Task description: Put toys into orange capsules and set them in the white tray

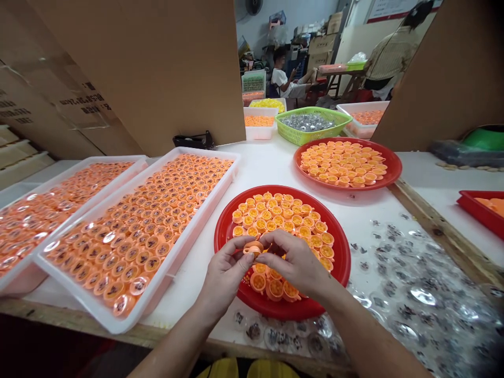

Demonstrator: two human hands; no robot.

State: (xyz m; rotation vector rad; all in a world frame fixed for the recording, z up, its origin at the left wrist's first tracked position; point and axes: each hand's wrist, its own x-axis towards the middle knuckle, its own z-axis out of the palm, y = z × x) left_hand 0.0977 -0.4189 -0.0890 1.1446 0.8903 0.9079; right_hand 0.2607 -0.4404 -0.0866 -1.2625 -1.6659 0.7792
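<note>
Between the fingertips of my left hand (226,270) and my right hand (289,257) is a small orange plastic cup (253,249) with a side loop. Both hands are closed on it, above the near red round tray (342,252). That tray holds many small orange cups (277,210) with yellow bits inside. Clear round lids (394,283) with dark printed pictures lie scattered to the right of the tray, and more rest along its near side. My fingers partly hide the held cup, so I cannot tell whether a lid is on it.
Two white trays (185,265) of orange cups with printed tops stand left. Behind are another red tray (396,163) of cups and a green basket (289,134) of clear pieces. Cardboard sheets (137,68) flank the table. Two people (281,79) sit in the background.
</note>
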